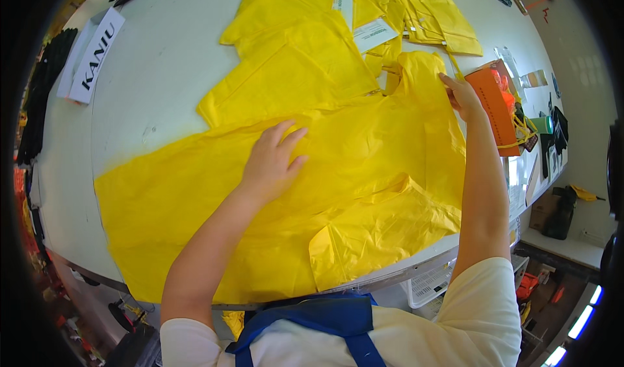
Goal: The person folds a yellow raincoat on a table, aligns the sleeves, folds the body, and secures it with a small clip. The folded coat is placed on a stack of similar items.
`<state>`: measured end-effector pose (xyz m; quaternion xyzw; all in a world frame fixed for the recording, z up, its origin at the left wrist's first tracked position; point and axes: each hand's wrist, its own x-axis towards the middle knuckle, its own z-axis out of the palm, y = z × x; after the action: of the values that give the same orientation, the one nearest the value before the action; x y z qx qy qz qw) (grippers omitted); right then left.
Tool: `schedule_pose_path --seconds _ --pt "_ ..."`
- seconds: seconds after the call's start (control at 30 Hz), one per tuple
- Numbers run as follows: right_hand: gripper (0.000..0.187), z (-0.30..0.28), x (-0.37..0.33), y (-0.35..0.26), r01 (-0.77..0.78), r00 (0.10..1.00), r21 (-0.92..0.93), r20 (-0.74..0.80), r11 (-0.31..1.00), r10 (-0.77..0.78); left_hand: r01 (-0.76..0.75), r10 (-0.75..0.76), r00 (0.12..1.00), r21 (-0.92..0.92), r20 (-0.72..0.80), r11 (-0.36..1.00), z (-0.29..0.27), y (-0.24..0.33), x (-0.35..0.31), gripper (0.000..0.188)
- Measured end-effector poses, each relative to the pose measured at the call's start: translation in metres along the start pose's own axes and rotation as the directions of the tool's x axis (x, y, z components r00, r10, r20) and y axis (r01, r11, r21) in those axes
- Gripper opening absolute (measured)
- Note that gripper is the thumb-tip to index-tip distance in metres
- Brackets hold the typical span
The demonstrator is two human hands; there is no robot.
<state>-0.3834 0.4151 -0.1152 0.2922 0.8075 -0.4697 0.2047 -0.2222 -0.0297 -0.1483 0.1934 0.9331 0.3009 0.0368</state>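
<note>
A long yellow raincoat (188, 198) lies spread across the white table, one crumpled sleeve (383, 237) turned toward me. My left hand (270, 162) hovers over or rests lightly on its middle, fingers apart and holding nothing; I cannot tell if it touches. At the upper right, my right hand (465, 100) has its fingers closed at the edge of the raincoat's collar or hood end (422, 74). Just beyond, more yellow garments (292, 68) are piled, with two white printed cards (375, 35) on them.
Folded yellow garments (435, 16) lie at the far right. An orange box (494, 110) with cords and a green roll (541, 126) stand beside my right forearm. A white box (91, 55) sits far left, near dark cloths (45, 94). A white basket (426, 286) is below the table edge.
</note>
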Motion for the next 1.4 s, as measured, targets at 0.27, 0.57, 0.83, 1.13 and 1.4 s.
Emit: schedule_pose_path --seconds 0.27,0.57,0.83,1.13,1.4 --pt "0.047 0.029 -0.037 0.005 0.32 0.933 0.09 -0.206 0.943 -0.297 -0.049 0.058 0.998 -0.432 0.009 0.9 0.026 0.059 0.16 0.043" --pt "0.045 0.011 0.023 0.015 0.192 0.978 0.366 0.005 0.911 -0.208 -0.243 0.214 0.93 0.064 0.297 0.968 0.113 0.101 0.117 0.059" --pt "0.032 0.052 -0.134 -0.003 0.587 0.556 0.477 0.349 0.654 -0.754 -0.307 0.256 0.937 0.212 0.239 0.928 0.113 0.125 0.085 0.063" --pt "0.048 0.064 -0.179 0.043 0.876 0.457 -0.398 0.51 0.271 -0.729 -0.51 0.707 0.66 -0.539 0.254 0.67 0.042 0.133 -0.001 0.041" --pt "0.03 0.014 -0.153 0.089 0.696 0.669 -0.637 0.405 0.332 -0.624 -0.047 0.052 0.997 0.097 -0.049 0.994 0.034 0.069 0.049 0.042"
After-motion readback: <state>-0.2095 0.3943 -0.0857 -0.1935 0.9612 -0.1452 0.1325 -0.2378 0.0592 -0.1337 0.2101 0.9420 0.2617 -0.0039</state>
